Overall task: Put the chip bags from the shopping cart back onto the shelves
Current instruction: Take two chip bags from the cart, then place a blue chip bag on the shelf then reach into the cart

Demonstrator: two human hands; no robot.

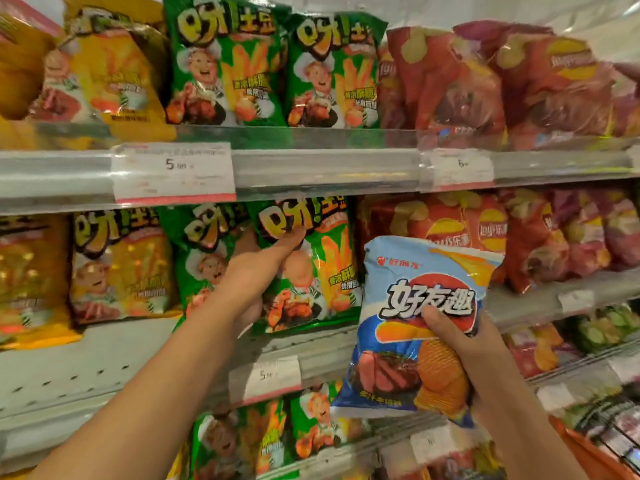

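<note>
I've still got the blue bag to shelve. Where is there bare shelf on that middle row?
Bare white shelf lies in front of the yellow bags, left of the green bag that the left hand holds. Rightward the red bags are packed tight. The right hand holds the blue bag.

Warm, even store light fell from above; glare streaked the clear shelf rail; edges bowed with wide-angle distortion, and corners were smeared soft

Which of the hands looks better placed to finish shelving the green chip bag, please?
The left hand: it already grips the green chip bag at the middle shelf, while the right hand holds a blue chip bag.
</note>
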